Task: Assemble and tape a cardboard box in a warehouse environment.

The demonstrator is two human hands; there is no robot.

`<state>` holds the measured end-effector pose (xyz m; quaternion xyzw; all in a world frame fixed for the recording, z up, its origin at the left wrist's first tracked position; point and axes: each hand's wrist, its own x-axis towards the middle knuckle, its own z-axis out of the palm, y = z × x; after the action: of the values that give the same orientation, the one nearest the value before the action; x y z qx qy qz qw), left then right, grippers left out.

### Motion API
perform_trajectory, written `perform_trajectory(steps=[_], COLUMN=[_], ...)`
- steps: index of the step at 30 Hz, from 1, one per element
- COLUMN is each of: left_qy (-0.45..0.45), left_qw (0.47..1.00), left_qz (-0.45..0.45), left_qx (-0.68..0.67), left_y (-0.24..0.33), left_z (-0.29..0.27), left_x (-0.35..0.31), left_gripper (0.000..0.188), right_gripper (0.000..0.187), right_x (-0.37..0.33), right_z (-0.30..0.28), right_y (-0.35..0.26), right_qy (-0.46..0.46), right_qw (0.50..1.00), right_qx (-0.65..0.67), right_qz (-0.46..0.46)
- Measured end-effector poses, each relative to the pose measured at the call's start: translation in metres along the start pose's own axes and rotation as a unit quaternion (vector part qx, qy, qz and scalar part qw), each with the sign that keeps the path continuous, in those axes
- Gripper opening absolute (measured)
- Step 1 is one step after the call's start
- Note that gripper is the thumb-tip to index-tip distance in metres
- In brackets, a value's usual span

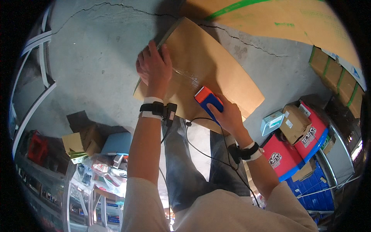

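The left hand [154,67] lies over the left edge of the brown carton [228,73], grip unclear; the right hand [231,118] clasps an orange-and-blue tool [205,94]. Right of the carton: red panels [285,154], a small box [296,123].

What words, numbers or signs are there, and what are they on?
Red panels: white lettering; I won't copy it.
Small box: label too small to read.
Pale blue pack: print too small.
Big cardboard: green marks, too blurred.
Held cardboard: no words that I can see.
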<state>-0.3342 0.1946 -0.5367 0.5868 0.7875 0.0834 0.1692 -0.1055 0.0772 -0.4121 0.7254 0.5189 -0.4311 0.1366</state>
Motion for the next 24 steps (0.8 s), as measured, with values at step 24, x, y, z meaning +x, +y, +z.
perform_trajectory(steps=[24], left_qy=[0.042], left_qw=[0.965], left_qz=[0.241], left_qx=[0.092], left_y=[0.044], left_z=[0.036], left_x=[-0.065], left_gripper=[0.056], right_gripper=[0.050], right_x=[0.026], right_z=[-0.007], right_y=[0.007], right_qy=[-0.076], right_qw=[0.996], right_qx=[-0.004], right_qz=[-0.044])
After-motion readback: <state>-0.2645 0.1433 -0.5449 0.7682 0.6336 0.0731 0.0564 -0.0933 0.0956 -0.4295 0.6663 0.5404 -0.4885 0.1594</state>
